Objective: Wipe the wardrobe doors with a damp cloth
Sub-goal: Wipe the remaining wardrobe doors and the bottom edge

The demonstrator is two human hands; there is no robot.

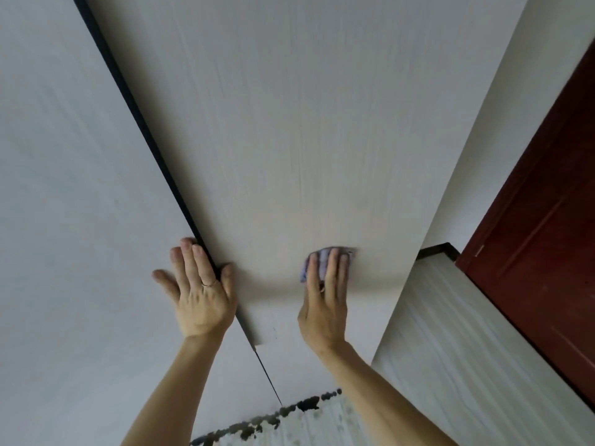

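A pale wood-grain wardrobe door [289, 140] fills the middle of the head view, standing slightly open from the door to its left [64, 188], with a dark gap between them. My left hand [201, 291] lies flat across that dark edge, fingers straight, thumb on the right door. My right hand [325, 294] presses a small purple-blue cloth [318, 255] flat against the right door with straight fingers. Most of the cloth is hidden under the fingers.
A dark red-brown room door [541, 236] stands at the right, beside a white wall [502, 123]. A pale striped floor [450, 349] shows below, with a dark skirting piece [438, 249]. A row of dark blotches [289, 413] runs along the wardrobe's foot.
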